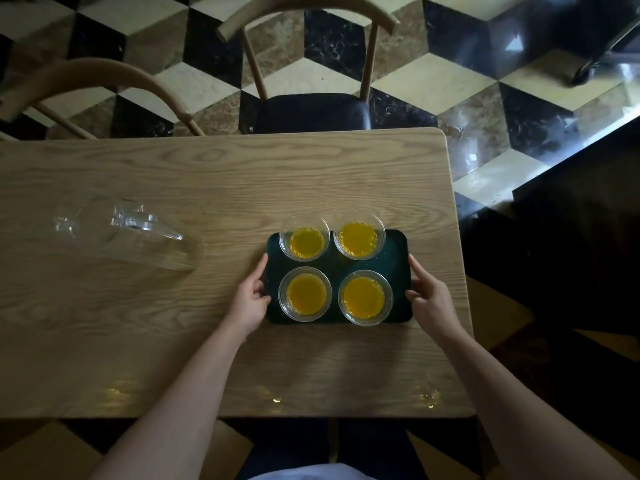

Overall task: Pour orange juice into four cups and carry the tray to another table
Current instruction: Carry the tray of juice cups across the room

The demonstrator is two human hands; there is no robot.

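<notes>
Light oak-grain rectangular table [173, 323], rounded corners. Floor [433, 88]: polished marble tiles in black, cream and brown, laid as a cube pattern, with bright reflections at right. Two pale wooden curved-back chairs: one with dark seat [311, 112], one at left [104, 84].

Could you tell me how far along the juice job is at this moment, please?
The pouring looks done: all four cups on the dark tray hold orange juice, and the clear pitcher stands aside on the wooden table, apparently empty. In hand: the left hand and right hand hold the tray's short edges, though it seems not yet lifted. Left: carrying it to another table.
</notes>
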